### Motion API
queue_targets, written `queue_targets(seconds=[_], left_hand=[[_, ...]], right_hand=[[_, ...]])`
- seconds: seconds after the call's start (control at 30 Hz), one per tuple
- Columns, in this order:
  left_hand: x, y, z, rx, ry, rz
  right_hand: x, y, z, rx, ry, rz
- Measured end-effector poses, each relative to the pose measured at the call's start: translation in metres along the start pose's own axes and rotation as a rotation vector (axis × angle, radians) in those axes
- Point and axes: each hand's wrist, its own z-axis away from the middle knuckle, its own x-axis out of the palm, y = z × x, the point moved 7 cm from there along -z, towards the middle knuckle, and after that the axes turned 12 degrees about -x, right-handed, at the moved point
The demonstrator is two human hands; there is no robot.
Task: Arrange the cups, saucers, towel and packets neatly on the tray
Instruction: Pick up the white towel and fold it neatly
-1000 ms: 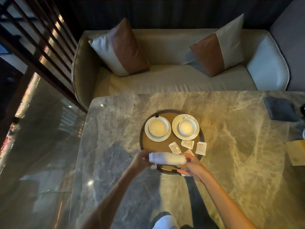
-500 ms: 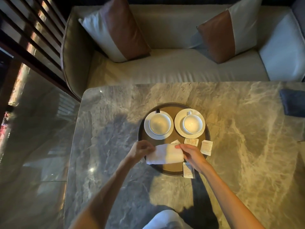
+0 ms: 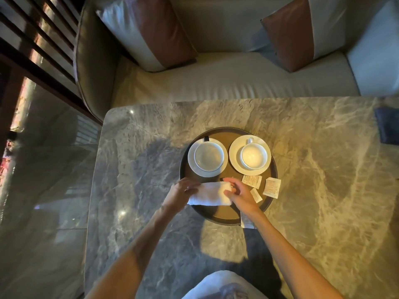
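Observation:
A round dark tray [image 3: 273, 169] sits on the marble table. At its back stand two white cups on white saucers: the left cup [image 3: 209, 156] on its saucer [image 3: 191, 156], the right cup [image 3: 253, 156] on its saucer [image 3: 234, 152]. A white towel [image 3: 210, 194] lies across the tray's near left part. My left hand [image 3: 182, 192] holds its left end and my right hand [image 3: 238, 194] grips its right end. Three packets lie on the tray's right side [image 3: 251, 181], [image 3: 272, 187], [image 3: 256, 195]. Another packet [image 3: 246, 221] hangs over the near rim under my right wrist.
The marble table [image 3: 323, 201] ends at a rounded left edge beside a glossy floor. A dark cloth [image 3: 386, 126] lies at the table's far right. A beige sofa [image 3: 226, 78] with two brown-and-white cushions stands behind the table.
The towel has gone from a rolled shape held above the near rim to lying lower and flatter on the tray's left part. Both hands moved with it. The camera came closer.

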Motion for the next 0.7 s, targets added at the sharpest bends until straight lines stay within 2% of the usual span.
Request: queue_targets(seconds=[0.2,0.37,0.57,0.7], left_hand=[[0.002,0.007,-0.001,0.015,0.039,-0.041],[0.003,0.011,0.001,0.087,0.129,-0.113],[0.011,0.013,0.0,0.139,0.132,-0.197],[0.013,0.014,-0.003,0.113,0.116,-0.164]], right_hand=[[0.002,0.002,-0.005,-0.085,-0.023,0.217],[-0.012,0.009,-0.003,-0.075,0.104,0.383],[-0.006,-0.001,-0.005,-0.146,-0.027,0.425],[-0.006,0.006,-0.007,-0.085,-0.036,0.445]])
